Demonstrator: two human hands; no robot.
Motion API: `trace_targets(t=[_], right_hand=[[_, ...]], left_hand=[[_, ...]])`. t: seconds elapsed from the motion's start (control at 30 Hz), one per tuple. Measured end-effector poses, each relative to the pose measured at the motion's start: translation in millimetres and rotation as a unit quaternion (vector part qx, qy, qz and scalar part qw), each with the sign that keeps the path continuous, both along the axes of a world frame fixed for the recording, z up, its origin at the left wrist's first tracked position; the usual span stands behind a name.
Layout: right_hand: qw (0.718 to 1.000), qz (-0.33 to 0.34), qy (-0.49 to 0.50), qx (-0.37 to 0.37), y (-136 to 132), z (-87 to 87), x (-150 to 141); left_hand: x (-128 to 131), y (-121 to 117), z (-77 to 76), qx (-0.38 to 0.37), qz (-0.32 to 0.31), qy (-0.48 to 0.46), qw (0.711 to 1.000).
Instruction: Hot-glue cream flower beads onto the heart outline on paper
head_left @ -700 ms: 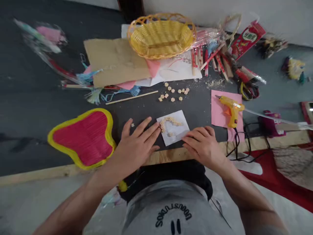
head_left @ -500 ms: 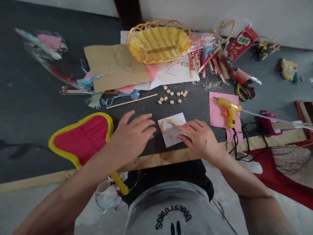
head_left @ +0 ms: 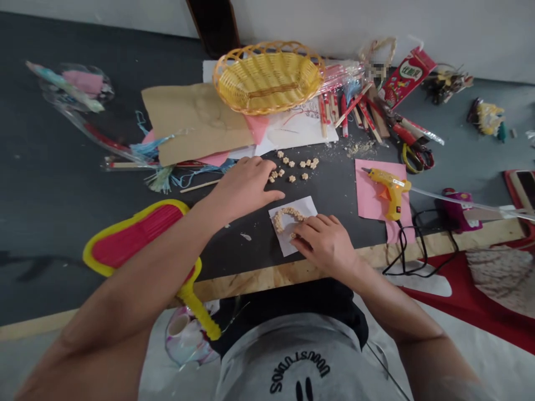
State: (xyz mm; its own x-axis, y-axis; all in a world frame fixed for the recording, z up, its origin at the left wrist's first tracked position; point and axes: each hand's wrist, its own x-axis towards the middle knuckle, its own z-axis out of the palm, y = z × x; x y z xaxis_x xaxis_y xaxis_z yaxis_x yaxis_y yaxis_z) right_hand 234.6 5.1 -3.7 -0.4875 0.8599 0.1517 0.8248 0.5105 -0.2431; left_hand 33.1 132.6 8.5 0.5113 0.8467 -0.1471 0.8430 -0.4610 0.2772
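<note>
Small pale flower-shaped pieces (head_left: 292, 179) lie loose on the dark tabletop. My left hand (head_left: 246, 184) reaches to the left side of this group, its thumb apart from the fingers. Its fingertips are beside the nearest pieces, and I see nothing held in it. A small white paper (head_left: 288, 245) lies closer to me, bearing a curved row of the same pieces (head_left: 288, 211). My right hand (head_left: 328, 245) rests over the paper's right side, fingers curled. Its thumb and index finger close around a single flower-shaped piece (head_left: 292, 236) at the paper's lower part.
A yellow glue gun (head_left: 390, 189) lies on pink paper (head_left: 368, 200) at right, its black cord over the table edge. Behind are a woven basket (head_left: 271, 78), brown paper (head_left: 196, 122) and red-tipped sticks. A yellow-edged magenta fan (head_left: 129, 234) lies under my left forearm.
My left hand has moved forward and right, from beside the white paper to the loose flower-shaped pieces. My right hand has shifted left and nearer me, to the single piece on the paper.
</note>
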Motion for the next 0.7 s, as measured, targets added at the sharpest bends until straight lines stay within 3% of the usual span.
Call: trace_targets(t=[0.13,0.23,0.33,0.43,0.6,0.7], right_hand=[[1.000,0.004,0.002,0.017,9,9.3,5],[0.999,-0.013,-0.043,0.029,32,25.6,16],[0.993,-0.041,-0.109,-0.014,63,38.3,25],[0.984,-0.055,-0.156,-0.061,86,40.1,29],[0.993,-0.060,-0.097,-0.030,89,33.6,38],[0.998,-0.054,-0.035,0.000,80,37.1,49]], left_hand=[[-1,6,7.0,-0.020,0.003,-0.031,0.999],[4,14,11.0,-0.004,-0.014,-0.039,0.999],[14,27,10.7,0.032,-0.001,-0.039,0.999],[22,41,7.2,0.070,-0.002,-0.030,0.997],[29,58,2.3,0.087,-0.069,0.014,0.994],[29,58,8.1,0.087,-0.082,0.040,0.992]])
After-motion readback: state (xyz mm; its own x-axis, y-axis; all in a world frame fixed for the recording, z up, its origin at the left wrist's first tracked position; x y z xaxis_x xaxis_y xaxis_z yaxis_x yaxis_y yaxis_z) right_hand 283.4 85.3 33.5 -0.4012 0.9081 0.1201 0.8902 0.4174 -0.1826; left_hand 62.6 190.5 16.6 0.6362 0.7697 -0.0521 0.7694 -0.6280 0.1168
